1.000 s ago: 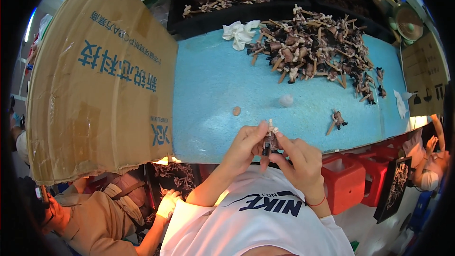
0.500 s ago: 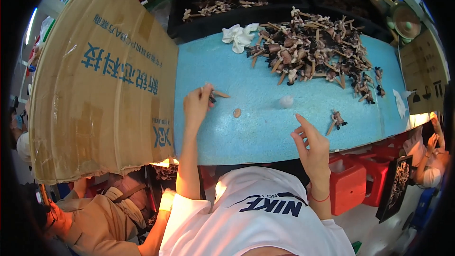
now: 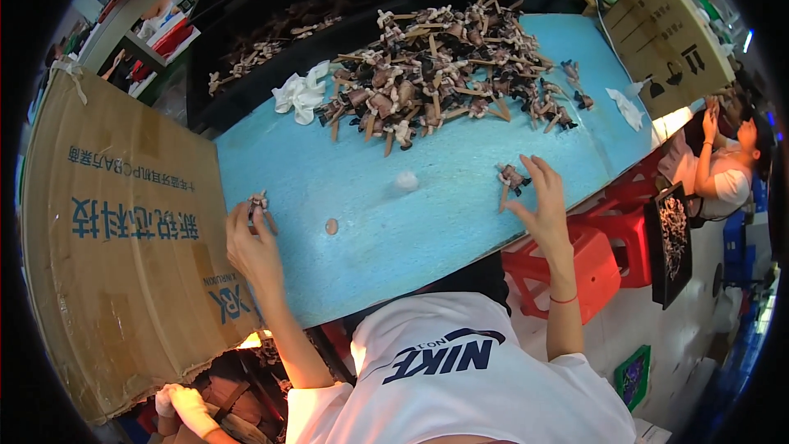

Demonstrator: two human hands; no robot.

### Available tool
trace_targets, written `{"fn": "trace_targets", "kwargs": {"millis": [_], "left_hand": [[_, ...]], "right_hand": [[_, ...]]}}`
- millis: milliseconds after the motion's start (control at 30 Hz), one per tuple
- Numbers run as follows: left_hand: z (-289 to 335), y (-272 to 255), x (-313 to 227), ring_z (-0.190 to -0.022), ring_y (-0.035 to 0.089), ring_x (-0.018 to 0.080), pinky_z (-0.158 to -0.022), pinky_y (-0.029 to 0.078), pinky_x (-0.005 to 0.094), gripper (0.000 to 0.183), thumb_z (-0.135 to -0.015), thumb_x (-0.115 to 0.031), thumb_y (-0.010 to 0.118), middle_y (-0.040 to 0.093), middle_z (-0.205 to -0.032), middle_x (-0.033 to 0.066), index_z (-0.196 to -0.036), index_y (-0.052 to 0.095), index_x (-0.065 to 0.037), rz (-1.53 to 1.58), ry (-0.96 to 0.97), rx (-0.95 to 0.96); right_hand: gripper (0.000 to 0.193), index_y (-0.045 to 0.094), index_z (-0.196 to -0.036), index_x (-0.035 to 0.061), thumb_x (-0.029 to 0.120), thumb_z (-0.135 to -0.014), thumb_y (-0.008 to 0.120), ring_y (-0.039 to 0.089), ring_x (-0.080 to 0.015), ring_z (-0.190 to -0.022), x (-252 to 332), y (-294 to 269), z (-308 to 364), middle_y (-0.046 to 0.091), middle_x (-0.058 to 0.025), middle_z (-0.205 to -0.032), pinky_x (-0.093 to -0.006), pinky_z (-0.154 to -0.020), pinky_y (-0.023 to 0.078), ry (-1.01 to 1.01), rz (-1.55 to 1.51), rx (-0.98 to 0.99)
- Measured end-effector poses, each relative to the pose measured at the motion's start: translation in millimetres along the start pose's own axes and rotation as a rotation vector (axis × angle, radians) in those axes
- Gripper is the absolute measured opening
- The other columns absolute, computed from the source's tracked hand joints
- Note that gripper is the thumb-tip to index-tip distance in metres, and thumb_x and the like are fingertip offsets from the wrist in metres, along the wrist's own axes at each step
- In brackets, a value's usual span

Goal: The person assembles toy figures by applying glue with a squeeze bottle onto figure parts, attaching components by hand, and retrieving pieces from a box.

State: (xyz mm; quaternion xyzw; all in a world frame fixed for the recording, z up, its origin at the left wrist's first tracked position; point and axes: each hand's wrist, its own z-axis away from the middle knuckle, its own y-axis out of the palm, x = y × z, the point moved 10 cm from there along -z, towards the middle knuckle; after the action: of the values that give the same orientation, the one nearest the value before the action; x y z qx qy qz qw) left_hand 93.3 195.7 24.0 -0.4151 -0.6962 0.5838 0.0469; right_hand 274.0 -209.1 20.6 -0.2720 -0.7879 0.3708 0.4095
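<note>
My left hand [image 3: 253,247] is at the left side of the blue tabletop [image 3: 362,255], its fingers closed around a small figurine [image 3: 259,200] with a flat wooden stick. Further right, my right hand [image 3: 544,210] is open, thumb and index finger spread either side of another figurine [image 3: 514,177] lying on its stick. The fingers do not appear to grip it. Between the hands lie a small tan disc [image 3: 331,226] and a whitish translucent lump [image 3: 407,181]. A large heap of similar figurines [image 3: 436,74] on sticks covers the far part of the table.
A tall cardboard sheet [image 3: 131,197] borders the left side; another cardboard box [image 3: 666,41] stands far right. Crumpled white tissue [image 3: 301,92] lies beside the heap. Black trays [image 3: 205,107] sit behind. Red stools [image 3: 567,271] and a seated person [image 3: 723,164] are to the right.
The view has turned, shifting the table in the picture. My right hand has reached the lone figurine, thumb and finger apart. My left hand, with its figurine, is now nearer the cardboard sheet.
</note>
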Motion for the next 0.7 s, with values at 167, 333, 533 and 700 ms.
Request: {"fn": "trace_targets", "kwargs": {"millis": [167, 333, 533, 700], "left_hand": [[44, -4, -68, -0.073, 0.062, 0.0268, -0.066, 0.049, 0.0344, 0.016, -0.084, -0.005, 0.055, 0.063, -0.098, 0.0142, -0.096, 0.063, 0.001, 0.386, 0.199, 0.051], [104, 20, -127, -0.072, 0.061, 0.0225, -0.061, 0.049, 0.0278, 0.019, -0.079, 0.000, 0.058, 0.063, -0.097, 0.0129, -0.097, 0.064, 0.000, 0.704, 0.320, 0.367], [144, 55, -166, -0.084, 0.058, 0.0181, -0.066, 0.047, 0.0257, 0.035, -0.076, 0.002, 0.060, 0.055, -0.112, 0.0122, -0.111, 0.059, -0.003, 1.068, 0.184, 0.685], [141, 47, -176, -0.094, 0.054, 0.0182, -0.072, 0.046, 0.0256, 0.044, -0.075, 0.001, 0.062, 0.048, -0.117, 0.0123, -0.118, 0.055, -0.004, 1.128, 0.276, 0.713]], "right_hand": [[0.065, 0.049, -0.123, 0.0082, 0.002, -0.062, 0.071, 0.045, -0.0326, -0.106, -2, 31, 8, 0.051, -0.0147, -0.111, -0.0384, -0.086, 0.041, 0.040, -0.001, 0.087], [0.061, 0.047, -0.125, 0.0067, -0.003, -0.067, 0.063, 0.051, -0.0241, -0.099, -10, 36, 14, 0.052, -0.0141, -0.110, -0.0329, -0.081, 0.045, 0.155, -0.243, 0.050], [0.075, 0.029, -0.137, 0.0070, 0.002, -0.072, 0.066, 0.056, -0.0232, -0.096, 22, 50, 29, 0.048, -0.0174, -0.118, -0.0329, -0.078, 0.049, 0.495, -1.413, 0.215], [0.088, 0.016, -0.142, 0.0095, 0.007, -0.071, 0.069, 0.055, -0.0297, -0.104, 83, 64, 34, 0.039, -0.0250, -0.131, -0.0373, -0.085, 0.049, 0.483, -1.825, 0.476]]}}
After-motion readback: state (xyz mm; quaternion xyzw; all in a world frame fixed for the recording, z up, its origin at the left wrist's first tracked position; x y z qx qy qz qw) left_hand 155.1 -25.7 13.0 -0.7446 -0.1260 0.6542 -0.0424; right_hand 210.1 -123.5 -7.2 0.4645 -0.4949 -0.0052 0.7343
